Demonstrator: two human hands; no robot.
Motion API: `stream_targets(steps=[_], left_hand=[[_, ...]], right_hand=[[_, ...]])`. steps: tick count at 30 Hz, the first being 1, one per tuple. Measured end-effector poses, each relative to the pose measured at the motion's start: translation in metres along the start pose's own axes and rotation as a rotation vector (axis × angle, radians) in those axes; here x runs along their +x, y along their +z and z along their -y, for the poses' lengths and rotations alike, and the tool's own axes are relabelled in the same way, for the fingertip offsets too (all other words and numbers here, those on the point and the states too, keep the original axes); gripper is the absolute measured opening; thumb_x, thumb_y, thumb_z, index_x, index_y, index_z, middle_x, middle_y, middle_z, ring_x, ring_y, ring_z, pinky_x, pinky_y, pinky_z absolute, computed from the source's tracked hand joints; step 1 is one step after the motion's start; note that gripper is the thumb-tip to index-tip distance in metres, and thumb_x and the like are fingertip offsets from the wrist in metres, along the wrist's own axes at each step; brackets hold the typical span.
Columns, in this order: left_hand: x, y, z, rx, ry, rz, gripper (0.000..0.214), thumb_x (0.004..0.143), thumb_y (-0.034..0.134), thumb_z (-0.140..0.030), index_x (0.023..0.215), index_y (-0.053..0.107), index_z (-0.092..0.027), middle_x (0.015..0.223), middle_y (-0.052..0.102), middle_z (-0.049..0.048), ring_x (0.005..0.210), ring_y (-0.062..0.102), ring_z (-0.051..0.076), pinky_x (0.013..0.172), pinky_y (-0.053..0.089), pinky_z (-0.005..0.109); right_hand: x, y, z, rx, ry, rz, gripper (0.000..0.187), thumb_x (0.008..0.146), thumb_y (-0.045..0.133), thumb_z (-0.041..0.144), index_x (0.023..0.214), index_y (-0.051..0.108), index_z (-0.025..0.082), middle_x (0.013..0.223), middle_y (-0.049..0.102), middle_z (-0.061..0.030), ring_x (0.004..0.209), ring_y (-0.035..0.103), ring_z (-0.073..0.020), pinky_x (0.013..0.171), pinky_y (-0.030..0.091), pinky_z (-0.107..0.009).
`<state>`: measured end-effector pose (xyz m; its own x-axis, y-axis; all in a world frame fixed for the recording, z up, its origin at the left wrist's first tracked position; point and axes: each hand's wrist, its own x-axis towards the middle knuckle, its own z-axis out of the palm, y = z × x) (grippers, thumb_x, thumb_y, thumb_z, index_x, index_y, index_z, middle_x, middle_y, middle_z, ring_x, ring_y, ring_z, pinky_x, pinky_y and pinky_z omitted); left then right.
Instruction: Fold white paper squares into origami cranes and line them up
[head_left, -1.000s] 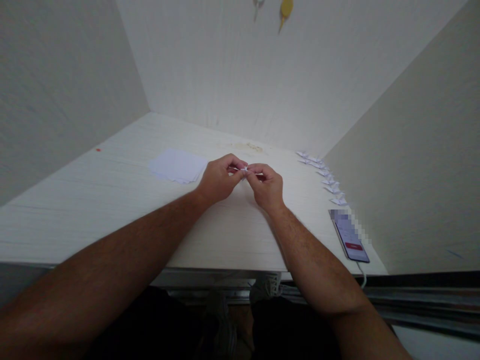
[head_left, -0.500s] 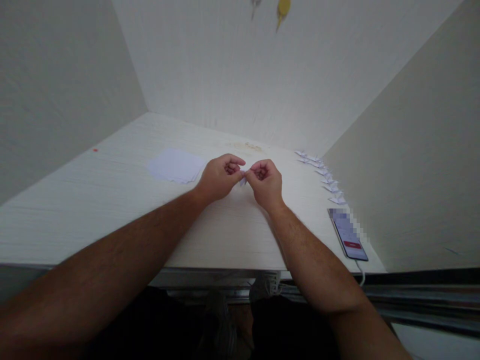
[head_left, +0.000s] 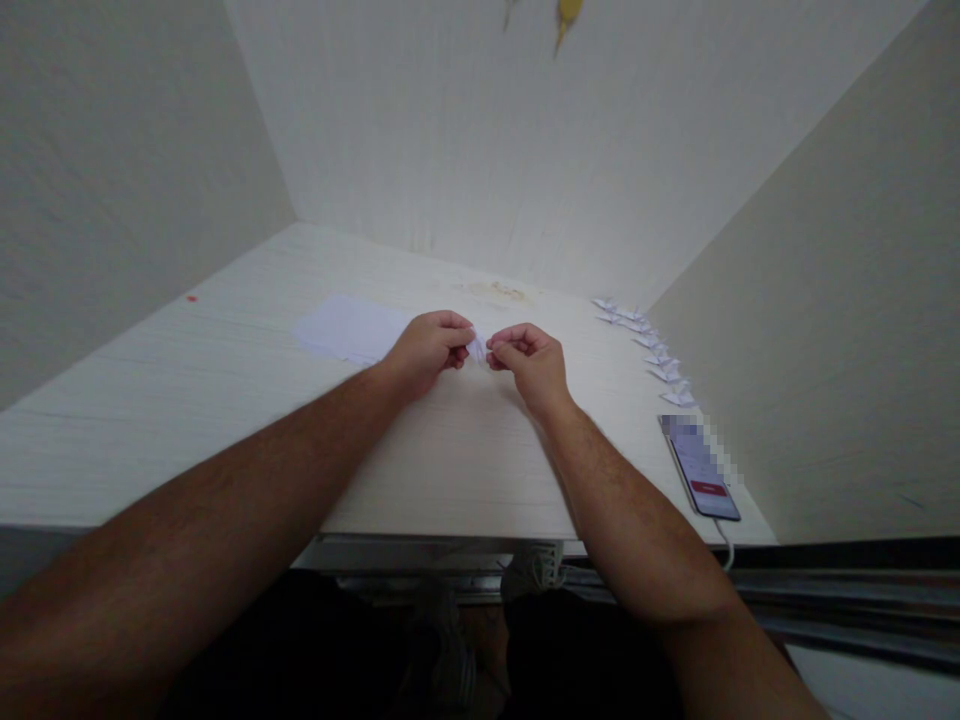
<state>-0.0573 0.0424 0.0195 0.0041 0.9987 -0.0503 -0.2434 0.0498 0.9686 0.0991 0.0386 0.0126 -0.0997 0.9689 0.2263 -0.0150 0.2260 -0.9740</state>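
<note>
Both my hands meet over the middle of the white table (head_left: 225, 400). My left hand (head_left: 429, 347) and my right hand (head_left: 529, 362) are closed in pinches on one small folded piece of white paper (head_left: 478, 348) held between them, just above the tabletop. Only a sliver of the paper shows between the fingertips. A loose stack of white paper squares (head_left: 345, 328) lies on the table just left of my left hand.
A row of several small folded paper figures (head_left: 645, 345) runs along the right wall. A phone (head_left: 703, 468) with a lit screen and a cable lies at the table's front right corner. Walls close the table in on three sides.
My hands have shifted slightly toward the table's far side and turned the small paper; the pinch has stayed closed throughout.
</note>
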Motion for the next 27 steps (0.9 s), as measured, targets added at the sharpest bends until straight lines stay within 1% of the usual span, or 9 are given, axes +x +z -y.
stream_targets(steps=[2,5,8,11,14,16,21,24,27], left_hand=[[-0.0004,0.0003,0.0000,0.006,0.027,-0.027,0.015,0.064,0.069,-0.011,0.078,0.066,-0.015,0.055,0.059,-0.0004,0.044,0.050,0.010,0.044,0.038,0.022],[-0.0033,0.0014,-0.0006,0.032,0.057,-0.017,0.021,0.068,0.067,-0.011,0.088,0.070,-0.015,0.058,0.062,0.0000,0.047,0.053,0.009,0.048,0.042,0.022],[-0.0055,0.0017,-0.0010,0.056,0.092,-0.006,0.018,0.069,0.068,-0.012,0.087,0.069,-0.016,0.060,0.063,-0.0002,0.049,0.056,0.010,0.049,0.044,0.023],[-0.0056,0.0007,-0.0005,0.130,0.154,0.014,0.020,0.066,0.071,-0.012,0.085,0.066,-0.017,0.062,0.063,-0.0013,0.053,0.060,0.011,0.049,0.045,0.022],[-0.0047,-0.0009,0.0002,0.230,0.223,0.041,0.020,0.064,0.073,-0.011,0.081,0.065,-0.016,0.062,0.063,-0.0026,0.051,0.056,0.009,0.049,0.044,0.021],[-0.0043,-0.0021,0.0002,0.256,0.249,0.056,0.021,0.063,0.073,-0.011,0.082,0.065,-0.017,0.061,0.062,-0.0035,0.050,0.054,0.008,0.048,0.042,0.021],[-0.0041,-0.0038,-0.0006,0.207,0.275,0.110,0.023,0.067,0.073,-0.015,0.089,0.068,-0.017,0.059,0.062,-0.0032,0.052,0.057,0.010,0.049,0.044,0.022],[-0.0039,-0.0038,-0.0002,0.180,0.275,0.099,0.020,0.067,0.074,-0.016,0.086,0.067,-0.017,0.057,0.062,-0.0026,0.052,0.059,0.011,0.048,0.043,0.021],[-0.0031,-0.0037,0.0002,0.164,0.270,0.084,0.020,0.068,0.074,-0.016,0.086,0.066,-0.017,0.057,0.062,-0.0024,0.052,0.060,0.012,0.048,0.043,0.021]], right_hand=[[-0.0008,0.0003,0.0000,-0.052,-0.004,0.016,0.015,0.067,0.073,0.030,0.076,0.064,0.020,0.066,0.068,0.0012,0.062,0.064,-0.0125,0.064,0.053,-0.029],[-0.0008,0.0005,-0.0012,-0.123,-0.007,0.010,0.015,0.065,0.074,0.027,0.075,0.065,0.020,0.068,0.069,0.0010,0.063,0.063,-0.0121,0.065,0.053,-0.029],[0.0002,0.0000,-0.0031,-0.169,-0.015,-0.012,0.013,0.067,0.072,0.027,0.074,0.066,0.019,0.066,0.068,0.0008,0.061,0.062,-0.0120,0.063,0.051,-0.028],[0.0004,-0.0007,-0.0039,-0.247,-0.052,-0.055,0.010,0.070,0.070,0.027,0.074,0.066,0.019,0.066,0.068,0.0004,0.061,0.061,-0.0125,0.061,0.050,-0.027],[-0.0006,-0.0012,-0.0036,-0.340,-0.139,-0.086,0.006,0.073,0.068,0.025,0.074,0.068,0.019,0.067,0.068,0.0003,0.061,0.060,-0.0126,0.061,0.049,-0.027],[-0.0008,-0.0017,-0.0037,-0.378,-0.167,-0.074,0.005,0.075,0.067,0.025,0.075,0.069,0.020,0.069,0.069,0.0002,0.063,0.060,-0.0128,0.063,0.050,-0.028],[0.0012,-0.0040,-0.0050,-0.407,-0.168,-0.016,0.008,0.082,0.062,0.026,0.082,0.069,0.021,0.077,0.071,-0.0004,0.069,0.062,-0.0137,0.068,0.051,-0.030],[0.0013,-0.0045,-0.0045,-0.451,-0.193,-0.015,0.009,0.083,0.060,0.024,0.085,0.069,0.021,0.081,0.071,-0.0011,0.071,0.063,-0.0137,0.068,0.051,-0.029],[-0.0001,-0.0045,-0.0027,-0.471,-0.195,-0.014,0.008,0.080,0.063,0.023,0.085,0.068,0.020,0.080,0.071,-0.0007,0.068,0.061,-0.0128,0.067,0.051,-0.028]])
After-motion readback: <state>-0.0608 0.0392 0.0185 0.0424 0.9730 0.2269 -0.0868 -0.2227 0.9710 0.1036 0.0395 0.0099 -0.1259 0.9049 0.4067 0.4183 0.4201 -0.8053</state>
